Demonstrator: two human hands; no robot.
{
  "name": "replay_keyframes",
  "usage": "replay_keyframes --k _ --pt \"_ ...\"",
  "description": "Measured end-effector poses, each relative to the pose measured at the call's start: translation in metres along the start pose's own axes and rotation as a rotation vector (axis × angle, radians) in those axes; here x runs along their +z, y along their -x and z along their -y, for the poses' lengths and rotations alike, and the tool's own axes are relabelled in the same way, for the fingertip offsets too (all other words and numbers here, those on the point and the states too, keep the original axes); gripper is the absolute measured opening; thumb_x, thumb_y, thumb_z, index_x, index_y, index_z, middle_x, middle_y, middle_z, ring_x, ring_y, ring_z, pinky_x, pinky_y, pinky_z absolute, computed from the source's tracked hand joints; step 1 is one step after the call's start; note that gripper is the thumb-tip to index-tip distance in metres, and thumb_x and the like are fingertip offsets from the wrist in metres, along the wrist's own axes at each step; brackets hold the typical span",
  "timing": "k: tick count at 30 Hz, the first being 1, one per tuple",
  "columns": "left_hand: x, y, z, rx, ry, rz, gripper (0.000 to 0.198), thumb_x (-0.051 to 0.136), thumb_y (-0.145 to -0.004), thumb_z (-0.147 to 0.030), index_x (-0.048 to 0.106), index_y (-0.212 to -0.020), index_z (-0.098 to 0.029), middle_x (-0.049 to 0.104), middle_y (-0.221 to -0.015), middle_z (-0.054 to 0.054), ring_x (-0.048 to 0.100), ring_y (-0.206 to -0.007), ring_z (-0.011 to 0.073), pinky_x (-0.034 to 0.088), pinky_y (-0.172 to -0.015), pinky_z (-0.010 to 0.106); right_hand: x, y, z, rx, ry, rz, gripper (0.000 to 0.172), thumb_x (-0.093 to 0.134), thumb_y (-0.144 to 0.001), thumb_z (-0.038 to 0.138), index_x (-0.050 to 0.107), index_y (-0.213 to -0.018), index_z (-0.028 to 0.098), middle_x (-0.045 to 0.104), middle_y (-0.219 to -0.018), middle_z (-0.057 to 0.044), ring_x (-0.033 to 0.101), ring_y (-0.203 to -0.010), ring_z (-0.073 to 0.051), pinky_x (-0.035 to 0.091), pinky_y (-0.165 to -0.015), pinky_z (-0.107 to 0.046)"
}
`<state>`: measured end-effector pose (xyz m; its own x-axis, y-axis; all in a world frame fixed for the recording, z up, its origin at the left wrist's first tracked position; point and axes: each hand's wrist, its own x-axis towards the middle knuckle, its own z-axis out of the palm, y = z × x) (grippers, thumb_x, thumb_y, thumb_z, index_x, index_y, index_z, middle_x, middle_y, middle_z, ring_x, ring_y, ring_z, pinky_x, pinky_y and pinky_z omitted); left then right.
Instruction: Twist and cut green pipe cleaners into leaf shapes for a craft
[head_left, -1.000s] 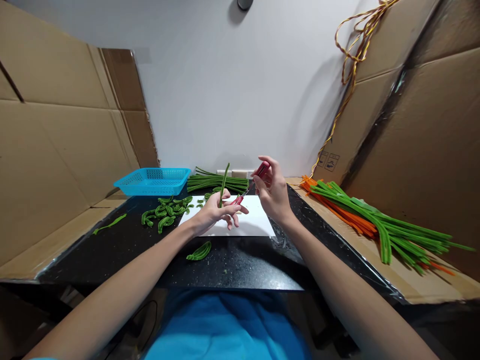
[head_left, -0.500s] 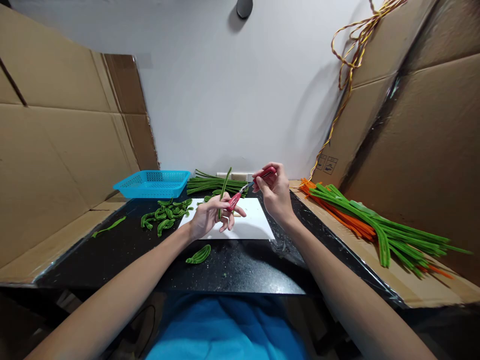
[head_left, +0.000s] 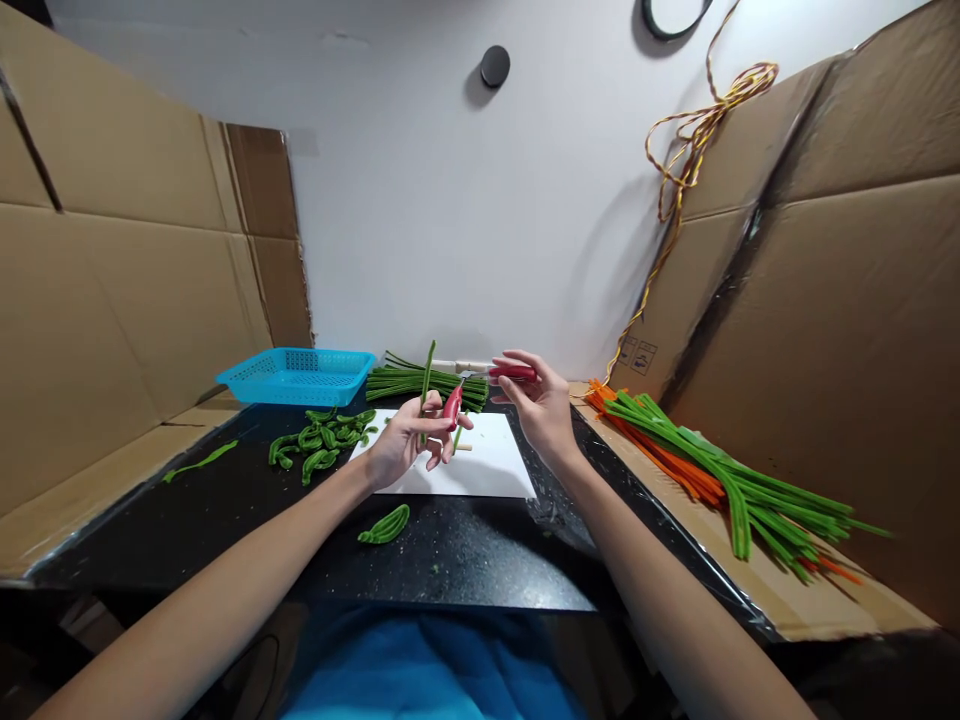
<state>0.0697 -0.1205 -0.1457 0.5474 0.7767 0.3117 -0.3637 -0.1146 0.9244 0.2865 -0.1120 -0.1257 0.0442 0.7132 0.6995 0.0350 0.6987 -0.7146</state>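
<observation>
A pair of red-handled pliers [head_left: 453, 408] is held above the white sheet [head_left: 480, 478], its handles spread wide with the metal head between my two hands. My left hand [head_left: 397, 448] grips one handle, and a green pipe cleaner [head_left: 427, 372] stands upright between its fingers. On the other handle, the fingers of my right hand [head_left: 546, 412] are closed. A folded leaf-like green piece [head_left: 385, 525] lies on the black tabletop in front of the sheet. Left of the sheet is a pile of similar looped green pieces [head_left: 319, 436].
A blue basket [head_left: 296, 388] stands at the back left, beside a bundle of dark green pipe cleaners [head_left: 401, 380]. Bright green and orange pipe cleaners [head_left: 720, 475] lie on cardboard at the right. Cardboard walls [head_left: 135, 250] flank both sides. A twisted cord [head_left: 675, 215] hangs at right.
The pliers' right handle has swung from slanting upward to nearly level as my right hand turned. Both hands still hold the pliers. My view has tilted up and shifted slightly right.
</observation>
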Motion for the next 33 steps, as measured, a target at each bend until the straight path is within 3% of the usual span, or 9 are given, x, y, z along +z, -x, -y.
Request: replay_keyframes --k 4,9,17,21,24,27,29,33 --pt "0.003 0.000 -0.001 0.016 0.011 -0.065 0.040 0.083 -0.080 -0.028 0.045 -0.086 -0.019 0.068 -0.097 0.003 0.057 -0.048 0.0068 0.033 -0.038 0.018 0.003 0.002 -0.005 0.051 0.021 0.033 0.036 0.077 -0.087 0.040 0.071 -0.117 0.021 0.079 -0.115 -0.011 0.077 -0.089 -0.023 0.068 -0.066 -0.037" --pt "-0.001 -0.002 0.003 -0.015 0.054 -0.103 0.054 0.091 -0.074 -0.029 0.039 -0.085 -0.021 0.067 -0.091 -0.001 0.039 -0.044 -0.0002 0.025 -0.038 0.014 0.005 0.005 -0.011 0.085 0.047 0.103 0.037 0.079 -0.084 0.038 0.072 -0.116 0.020 0.080 -0.109 -0.010 0.076 -0.079 -0.021 0.063 -0.054 -0.030" --pt "-0.005 -0.006 0.009 0.108 -0.023 -0.167 0.061 0.089 -0.078 -0.039 0.030 -0.083 -0.025 0.068 -0.093 -0.001 0.038 -0.040 0.0005 0.026 -0.033 0.016 0.009 0.009 -0.009 0.111 0.080 0.320 0.049 0.069 -0.085 0.025 0.065 -0.134 0.022 0.074 -0.125 -0.011 0.073 -0.073 -0.018 0.063 -0.055 -0.032" --pt "-0.006 -0.006 0.009 0.135 -0.099 -0.194 0.052 0.088 -0.078 -0.042 0.040 -0.084 -0.022 0.066 -0.092 -0.001 0.041 -0.041 0.0004 0.025 -0.032 0.017 0.014 0.013 -0.003 0.156 -0.007 0.427 0.063 0.067 -0.085 0.023 0.053 -0.146 0.028 0.065 -0.140 -0.012 0.074 -0.081 -0.018 0.065 -0.061 -0.033" --pt "-0.007 -0.005 0.009 0.139 -0.151 -0.206 0.047 0.091 -0.074 -0.041 0.052 -0.088 -0.019 0.064 -0.090 -0.001 0.042 -0.042 0.0006 0.024 -0.032 0.017 0.016 0.015 -0.005 0.081 0.030 0.422 0.048 0.061 -0.092 0.024 0.051 -0.139 0.029 0.062 -0.141 -0.011 0.073 -0.081 -0.017 0.065 -0.064 -0.032" --pt "-0.007 -0.004 0.008 0.153 -0.189 -0.195 0.044 0.090 -0.075 -0.040 0.055 -0.088 -0.018 0.063 -0.091 0.000 0.043 -0.042 0.0006 0.023 -0.033 0.018 0.014 0.016 -0.012 -0.071 0.265 0.383 0.032 0.053 -0.097 0.018 0.056 -0.128 0.024 0.067 -0.123 -0.008 0.072 -0.086 -0.017 0.064 -0.077 -0.036" --pt "-0.006 -0.003 0.008 0.159 -0.231 -0.184 0.041 0.088 -0.079 -0.041 0.057 -0.090 -0.017 0.062 -0.091 0.000 0.044 -0.043 0.0011 0.025 -0.034 0.018 0.014 0.017 -0.015 -0.182 0.434 0.359 0.035 0.050 -0.096 0.012 0.058 -0.129 0.022 0.069 -0.118 -0.009 0.071 -0.096 -0.020 0.062 -0.088 -0.040" --pt "-0.005 -0.003 0.008 0.172 -0.267 -0.184 0.040 0.083 -0.084 -0.046 0.059 -0.094 -0.016 0.058 -0.092 0.000 0.044 -0.045 0.0013 0.028 -0.035 0.018 0.014 0.018 -0.019 -0.308 0.492 0.285 0.039 0.050 -0.094 0.006 0.061 -0.128 0.023 0.068 -0.137 -0.010 0.071 -0.108 -0.021 0.061 -0.096 -0.039"
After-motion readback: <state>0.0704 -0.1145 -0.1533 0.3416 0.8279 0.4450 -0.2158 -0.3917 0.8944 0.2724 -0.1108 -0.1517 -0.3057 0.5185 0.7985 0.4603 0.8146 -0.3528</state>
